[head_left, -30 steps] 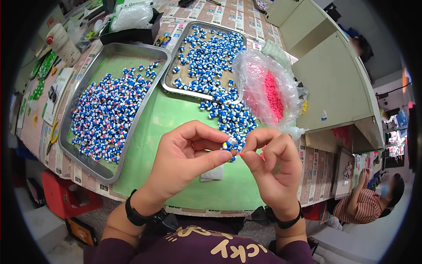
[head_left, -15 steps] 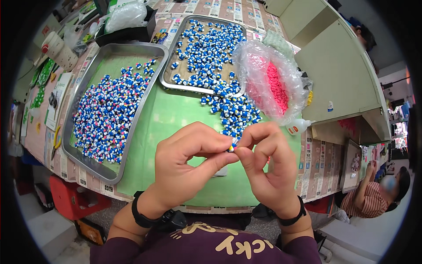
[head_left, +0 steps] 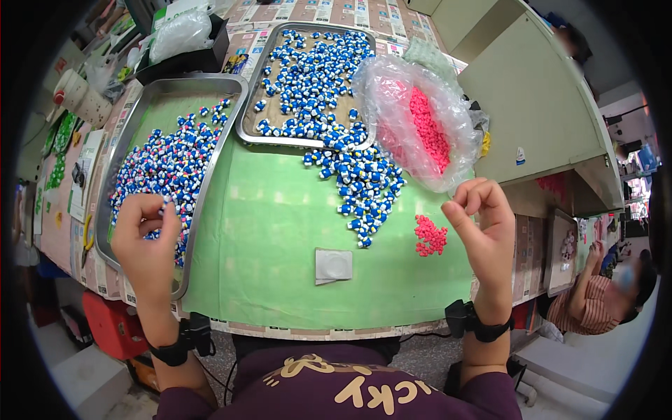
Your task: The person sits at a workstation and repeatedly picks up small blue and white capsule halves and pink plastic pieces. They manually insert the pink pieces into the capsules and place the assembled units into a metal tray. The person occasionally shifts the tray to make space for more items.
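Observation:
My left hand (head_left: 145, 241) is over the left metal tray (head_left: 245, 98), thumb and fingers pinched on a small blue-and-white figure (head_left: 166, 201). Many similar blue-and-white figures (head_left: 164, 154), some with pink bits, fill that tray. On the right, my right hand (head_left: 490, 227) is raised with its thumb and fingertips together; whatever they may hold is too small to make out. It is near a small heap of pink pieces (head_left: 430, 236) on the green mat (head_left: 280, 280) and a clear plastic bag (head_left: 381, 87) of pink pieces. A grey-white square pad (head_left: 334, 265) lies on the mat.
A second metal tray (head_left: 241, 129) at the back holds more blue figures, which spill onto the mat in a loose pile (head_left: 364, 185). A pale cabinet (head_left: 532, 105) stands on the right. At far left lie yellow-handled pliers (head_left: 88, 234). Another person (head_left: 595, 297) sits far right.
My hands have parted from the middle. The left went left over the tray with the small figure; the right went right. The pad and the pink heap have come into sight.

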Available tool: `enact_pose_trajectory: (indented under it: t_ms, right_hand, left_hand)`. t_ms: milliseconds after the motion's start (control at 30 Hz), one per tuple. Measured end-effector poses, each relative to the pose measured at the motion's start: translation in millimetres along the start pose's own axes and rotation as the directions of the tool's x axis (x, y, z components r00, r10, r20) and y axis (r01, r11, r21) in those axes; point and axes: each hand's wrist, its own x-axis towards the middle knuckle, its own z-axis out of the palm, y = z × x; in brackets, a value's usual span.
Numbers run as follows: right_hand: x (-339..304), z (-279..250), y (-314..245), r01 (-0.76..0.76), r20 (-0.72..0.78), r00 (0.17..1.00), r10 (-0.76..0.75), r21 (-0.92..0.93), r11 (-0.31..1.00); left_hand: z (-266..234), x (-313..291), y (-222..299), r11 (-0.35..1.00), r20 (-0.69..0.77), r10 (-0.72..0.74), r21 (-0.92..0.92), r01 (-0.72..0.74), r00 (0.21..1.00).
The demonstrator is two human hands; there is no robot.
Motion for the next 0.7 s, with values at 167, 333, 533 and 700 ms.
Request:
enact_pose_trajectory:
  t_ms: [167, 333, 533, 700]
  right_hand:
    - [0.1, -1.8, 5.7, 0.067, 0.012, 0.998, -0.066, -0.077, 0.995]
    - [3.4, 3.3, 3.7, 0.12, 0.086, 0.991, -0.106, -0.184, 0.976]
    - [-2.6, -13.5, 35.6, 0.049, 0.197, 0.98, 0.037, -0.413, 0.91]
    - [-2.4, -1.3, 47.0, 0.06, 0.246, 0.968, 0.047, -0.408, 0.911]
  left_hand:
    - [10.6, 9.5, 22.9, 0.94, 0.066, 0.084, 0.325, -0.101, 0.994]
    - [88.8, 3.5, 60.4, 0.951, 0.562, 0.229, -0.303, -0.06, 0.795]
    - [136.2, -1.6, 59.8, 0.827, 0.685, 0.551, -0.369, -0.424, 0.477]
    - [135.2, -5.4, 56.6, 0.858, 0.69, 0.501, -0.32, -0.401, 0.522]
